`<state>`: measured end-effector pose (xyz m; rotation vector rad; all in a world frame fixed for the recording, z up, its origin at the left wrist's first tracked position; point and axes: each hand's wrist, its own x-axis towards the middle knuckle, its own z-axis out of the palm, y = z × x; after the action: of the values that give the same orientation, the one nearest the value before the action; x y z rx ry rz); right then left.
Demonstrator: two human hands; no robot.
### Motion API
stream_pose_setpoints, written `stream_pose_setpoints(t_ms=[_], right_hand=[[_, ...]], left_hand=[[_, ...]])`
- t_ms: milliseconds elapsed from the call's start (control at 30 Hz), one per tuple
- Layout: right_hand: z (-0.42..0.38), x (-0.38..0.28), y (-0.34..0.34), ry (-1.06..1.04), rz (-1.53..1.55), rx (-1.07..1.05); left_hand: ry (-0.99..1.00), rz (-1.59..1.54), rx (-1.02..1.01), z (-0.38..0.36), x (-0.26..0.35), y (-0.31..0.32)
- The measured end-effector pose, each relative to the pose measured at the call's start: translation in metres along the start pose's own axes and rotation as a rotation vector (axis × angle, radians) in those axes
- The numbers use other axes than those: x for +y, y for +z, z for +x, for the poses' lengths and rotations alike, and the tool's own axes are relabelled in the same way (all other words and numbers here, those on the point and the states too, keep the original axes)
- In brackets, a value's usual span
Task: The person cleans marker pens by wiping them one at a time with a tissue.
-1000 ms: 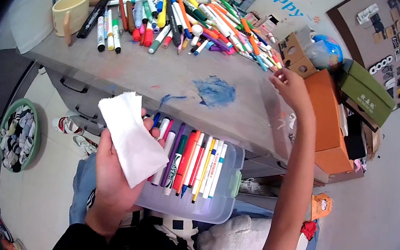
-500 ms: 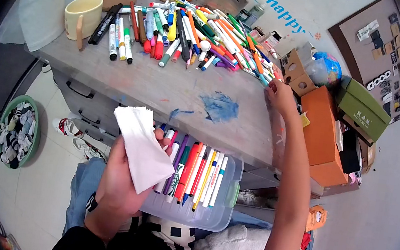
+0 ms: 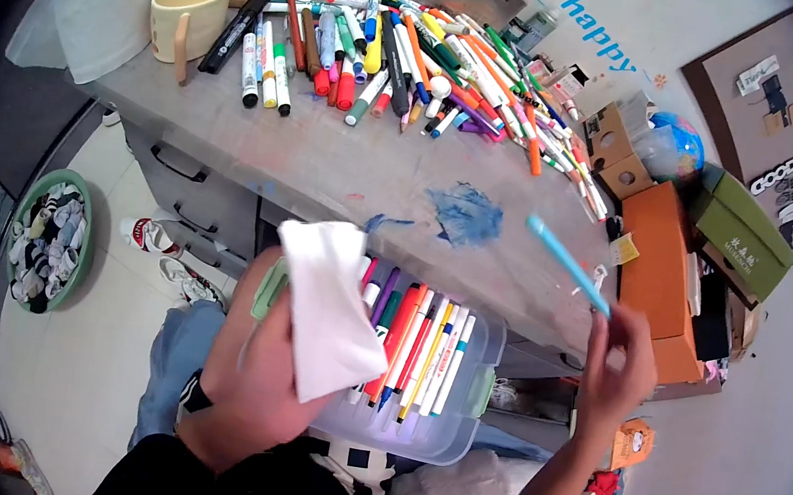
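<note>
A folded white tissue (image 3: 328, 314) lies across my left hand (image 3: 264, 380), whose fingers are closed around it above the left part of the box. My right hand (image 3: 624, 363) pinches a light blue marker (image 3: 568, 263) by one end, over the desk's front edge at the right. Below, on my lap, a clear plastic box (image 3: 431, 439) with green clips holds a row of markers (image 3: 422, 356) in several colours. The tissue and left hand hide its left part. A large heap of markers and pens (image 3: 412, 54) covers the back of the desk.
A cream mug (image 3: 188, 18) stands left of the heap on the grey desk (image 3: 327, 163), which bears a blue paint smear (image 3: 464, 214). At right are an orange box (image 3: 659, 272) and a green shoebox (image 3: 734, 232). A green basin of socks (image 3: 82, 261) sits on the floor.
My right hand has taken the light blue marker from the heap's right edge and drawn it back toward me. My left hand with the tissue has shifted slightly right, and the view has shifted.
</note>
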<state>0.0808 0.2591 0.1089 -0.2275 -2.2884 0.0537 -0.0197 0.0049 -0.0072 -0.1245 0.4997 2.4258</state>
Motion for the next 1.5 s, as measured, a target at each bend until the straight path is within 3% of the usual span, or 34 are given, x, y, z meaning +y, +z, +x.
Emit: stream_pose_setpoints(t_ms=[67, 100, 167, 200, 267, 333, 400, 467, 533, 600, 667, 833, 1000, 1100, 1267, 1500], right_hand=[[-0.036, -0.030, -0.016, 0.048, 0.076, 0.100], [-0.053, -0.034, -0.021, -0.071, 0.094, 0.149], [-0.094, -0.055, -0.020, 0.092, 0.294, 0.254], [-0.108, -0.068, -0.014, 0.158, 0.343, 0.291], [-0.126, -0.086, -0.001, 0.096, 0.436, 0.231], [-0.140, -0.111, 0.010, 0.397, 0.647, 0.203], [-0.129, -0.116, 0.020, 0.210, 0.437, 0.019], [-0.130, -0.122, 0.029, 0.235, 0.501, -0.031], [-0.129, -0.126, 0.031, 0.267, 0.529, -0.076], [-0.129, -0.127, 0.032, 0.295, 0.551, -0.124], [-0.130, -0.127, 0.033, 0.316, 0.604, -0.235], [-0.129, -0.126, 0.033, 0.251, 0.619, -0.240], [-0.130, -0.129, 0.032, 0.201, 0.630, -0.269], [-0.131, -0.129, 0.034, 0.126, 0.635, -0.230], [-0.136, -0.134, 0.031, 0.200, 0.660, -0.409], [-0.133, -0.134, 0.039, 0.177, 0.725, -0.281]], left_hand=[[-0.071, -0.070, -0.010, -0.005, 0.000, 0.013], [-0.139, -0.110, 0.001, -0.007, -0.002, 0.018], [-0.240, -0.157, -0.055, -0.007, -0.007, 0.021], [-0.236, -0.176, -0.039, -0.007, -0.011, 0.024], [-0.179, -0.135, -0.176, -0.006, -0.017, 0.021], [-0.181, -0.084, -0.116, -0.010, -0.018, 0.031], [-0.142, -0.076, -0.188, -0.012, -0.018, 0.038], [-0.128, -0.074, -0.174, -0.013, -0.020, 0.038], [-0.143, -0.142, -0.292, -0.011, -0.021, 0.032], [-0.142, -0.098, -0.250, -0.011, -0.021, 0.030], [-0.146, -0.211, -0.482, -0.005, -0.026, 0.018], [-0.169, -0.274, -0.429, -0.005, -0.029, 0.021], [-0.121, -0.104, -0.387, -0.007, -0.029, 0.021], [-0.063, -0.181, -0.542, -0.007, -0.029, 0.016], [-0.049, -0.090, -0.444, -0.011, -0.026, 0.023], [-0.036, -0.203, -0.496, -0.009, -0.027, 0.022]])
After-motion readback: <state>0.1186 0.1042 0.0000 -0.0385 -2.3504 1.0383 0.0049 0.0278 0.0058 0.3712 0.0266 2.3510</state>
